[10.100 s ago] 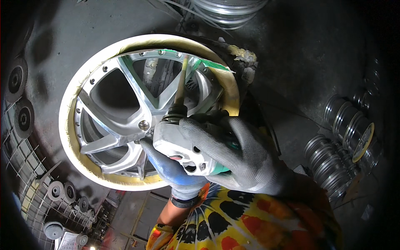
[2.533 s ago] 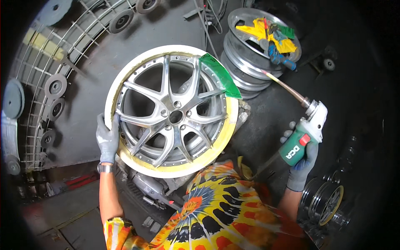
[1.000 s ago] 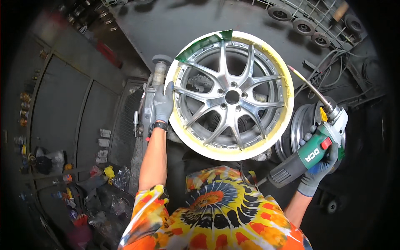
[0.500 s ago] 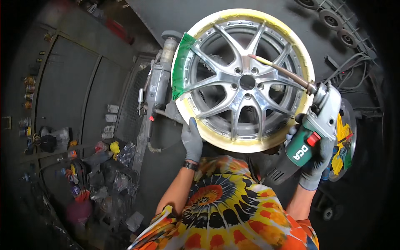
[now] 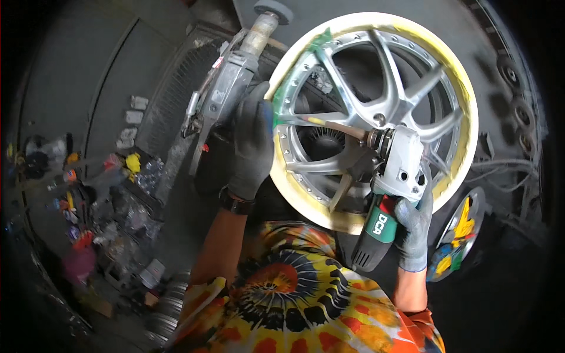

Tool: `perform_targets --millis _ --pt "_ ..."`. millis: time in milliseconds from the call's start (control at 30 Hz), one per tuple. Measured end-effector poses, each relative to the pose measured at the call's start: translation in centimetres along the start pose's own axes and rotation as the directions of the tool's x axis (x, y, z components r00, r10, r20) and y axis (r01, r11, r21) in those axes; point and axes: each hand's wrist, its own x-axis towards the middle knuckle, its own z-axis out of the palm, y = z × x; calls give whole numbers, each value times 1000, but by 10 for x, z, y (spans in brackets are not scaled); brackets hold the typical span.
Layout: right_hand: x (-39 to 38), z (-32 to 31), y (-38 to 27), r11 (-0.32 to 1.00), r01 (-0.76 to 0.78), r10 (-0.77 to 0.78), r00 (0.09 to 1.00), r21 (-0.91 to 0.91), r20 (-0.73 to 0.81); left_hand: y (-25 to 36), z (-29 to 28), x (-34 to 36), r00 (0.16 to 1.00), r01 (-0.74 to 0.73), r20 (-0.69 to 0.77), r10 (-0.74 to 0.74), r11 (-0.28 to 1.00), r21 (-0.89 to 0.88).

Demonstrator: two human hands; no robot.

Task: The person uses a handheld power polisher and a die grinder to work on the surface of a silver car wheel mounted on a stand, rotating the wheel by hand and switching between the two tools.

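Left hand (image 5: pixel 254 141) extended, back uppermost; right hand (image 5: pixel 415 226) in a curled grip; forearms (image 5: pixel 219 247) well apart

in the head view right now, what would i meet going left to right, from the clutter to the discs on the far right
Yellow scrap → left gloved hand → green strip → power tool's green body → right gloved hand → yellow cloth-like thing → grey discs.
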Motion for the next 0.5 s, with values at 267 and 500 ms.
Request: perform_targets --millis 267,500 --pt "43 26 -12 984 -176 178 982 -43 66 -1 8 -2 907 356 59 -417 685 -636" --pt "55 32 -11 971 -213 227 964 -112 138 21 -8 -14 732 407 -101 -674 551 -728"
